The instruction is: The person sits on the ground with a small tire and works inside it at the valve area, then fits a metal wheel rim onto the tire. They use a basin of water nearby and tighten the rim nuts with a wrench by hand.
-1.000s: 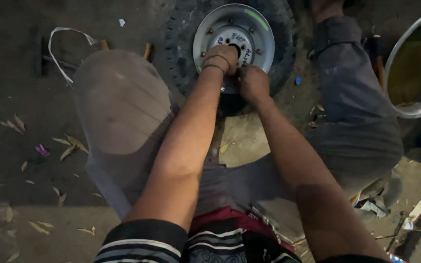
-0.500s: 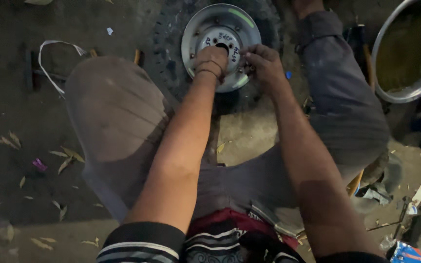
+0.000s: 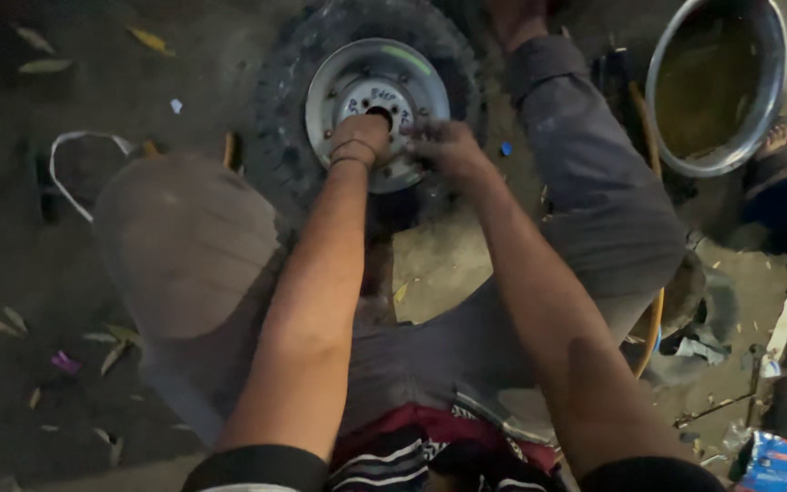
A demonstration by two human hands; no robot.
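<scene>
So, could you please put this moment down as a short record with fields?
Setting: person seated on dirt ground, knees apart
Left hand: fist on the centre of the wheel rim
Right hand: blurred, at the rim's right edge; hold unclear
Tyre: black, knobbly, lying flat between the legs
Metal basin: upper right, murky liquid inside

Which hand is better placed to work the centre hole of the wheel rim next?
Probably the left hand: it rests right at the centre hole of the silver rim. The right hand sits off at the rim's right edge.
</scene>
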